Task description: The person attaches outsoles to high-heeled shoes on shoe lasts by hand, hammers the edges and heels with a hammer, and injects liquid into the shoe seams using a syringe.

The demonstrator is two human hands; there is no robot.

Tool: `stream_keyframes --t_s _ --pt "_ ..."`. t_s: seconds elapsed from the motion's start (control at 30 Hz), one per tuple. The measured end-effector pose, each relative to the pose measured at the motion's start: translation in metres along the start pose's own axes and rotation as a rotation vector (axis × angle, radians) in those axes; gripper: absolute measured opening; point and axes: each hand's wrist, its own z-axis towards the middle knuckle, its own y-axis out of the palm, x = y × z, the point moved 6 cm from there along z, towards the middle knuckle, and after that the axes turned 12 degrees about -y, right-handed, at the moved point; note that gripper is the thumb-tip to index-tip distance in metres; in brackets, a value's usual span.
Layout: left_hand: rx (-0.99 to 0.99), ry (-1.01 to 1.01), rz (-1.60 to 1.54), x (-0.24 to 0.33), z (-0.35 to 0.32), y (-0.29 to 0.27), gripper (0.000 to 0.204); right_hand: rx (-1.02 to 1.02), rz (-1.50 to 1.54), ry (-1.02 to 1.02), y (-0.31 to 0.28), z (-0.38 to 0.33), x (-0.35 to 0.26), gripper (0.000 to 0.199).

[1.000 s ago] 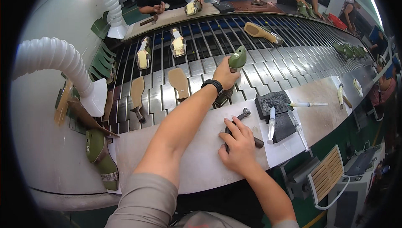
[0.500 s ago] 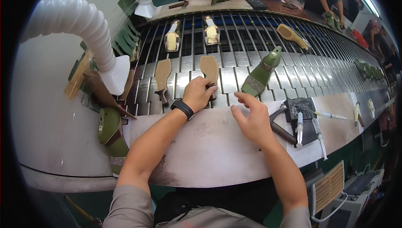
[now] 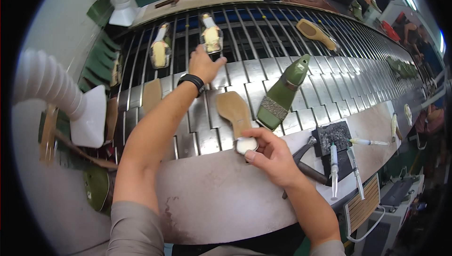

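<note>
My right hand pinches the heel end of a tan shoe sole. The white top of its heel faces up between my thumb and fingers. Stretched out over the metal conveyor, my left hand has its thumb apart from its fingers. Its fingertips reach the near end of a lasted shoe that lies bottom up, showing a yellowish underside; contact is unclear. Left of it lies a similar lasted shoe. A green shoe with a glittery band rests on the slats right of the sole.
Another sole lies partly behind my left forearm. At right on the bench are a hammer, a black block and syringes. A white duct hood stands at left. Co-workers work across the conveyor.
My left hand has left the sole and reached forward to a lasted shoe. My right hand has taken the sole by its heel. The view has shifted.
</note>
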Motion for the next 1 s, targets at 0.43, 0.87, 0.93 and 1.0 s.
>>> stream_keyframes --t_s 0.43,0.87,0.93,1.0 --pt "0.217 -0.272 0.209 -0.008 0.119 0.054 0.091 0.097 -0.134 -0.029 -0.015 -0.007 -0.011 0.026" --pt "0.150 0.211 -0.046 -0.024 -0.294 -0.187 0.083 0.162 -0.853 -0.654 0.012 -0.063 -0.045 0.055" --pt "0.319 0.381 0.179 -0.026 -0.366 -0.211 0.075 0.043 -1.068 -0.787 0.026 -0.089 -0.074 0.052" --pt "0.202 0.427 0.253 -0.014 -0.414 -0.240 0.076 -0.157 -1.492 -0.931 0.050 -0.110 -0.088 0.036"
